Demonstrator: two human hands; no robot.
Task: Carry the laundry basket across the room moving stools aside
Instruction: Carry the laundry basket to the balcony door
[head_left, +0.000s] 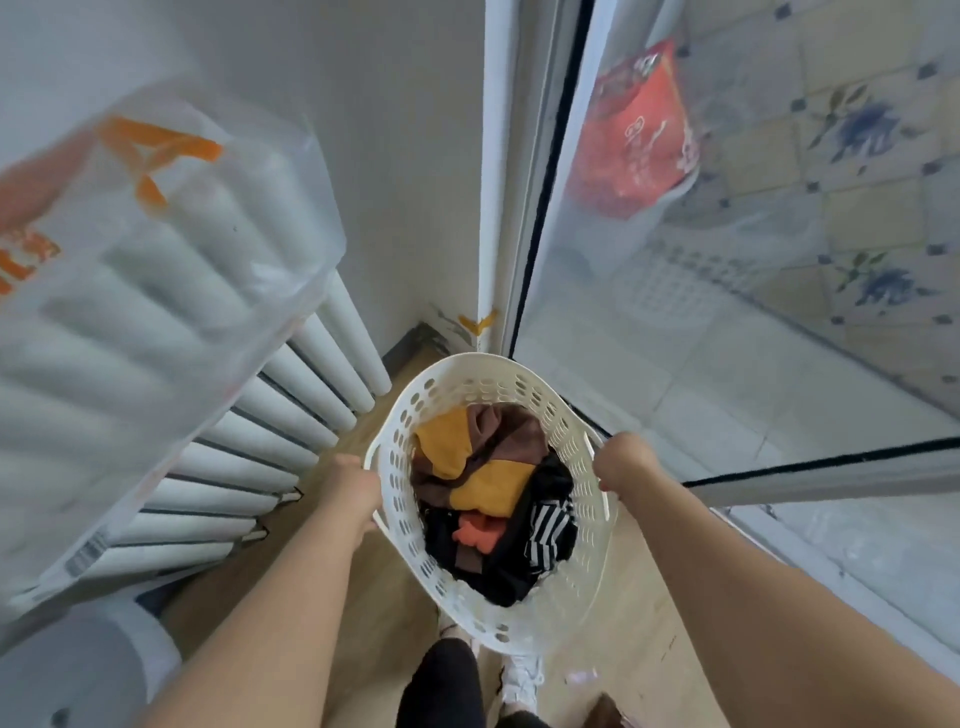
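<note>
At 9 o'clock, 1 clear plastic bag with orange print (135, 218) is seen resting on the 1 white ribbed radiator (270, 431) that runs along the left wall. Towards 6 o'clock from there, the left hand (353, 488) is closed around the left rim of the white perforated plastic laundry basket (587, 566), with the fingers curled out of sight over the edge.

The basket is held at the centre of the view, just above the pale wooden floor (374, 613) and in front of the person's legs; whether its base is touching the floor cannot be told. Inside it, a mixed heap of clothes (488, 493) is carried: 2 mustard-yellow pieces, brown cloth, 1 orange piece, 1 black-and-white striped piece and black fabric are made out.

At 3 o'clock of the basket, the right hand (623, 462) is clenched on the opposite rim, so the load is gripped by 2 hands at once. Past it, towards 1 o'clock, 1 glass sliding door with a dark seal (540, 218) is met, with 1 red printed bag (639, 135) hanging behind the pane and a tiled floor with blue flower patterns (862, 208) beyond.

As for progress, the carry is judged to be well advanced, since a corner by the doorway has been reached. 0 stools are visible, so whether any remain to be shifted cannot be told. Setting the basket down is judged to be what is left.
</note>
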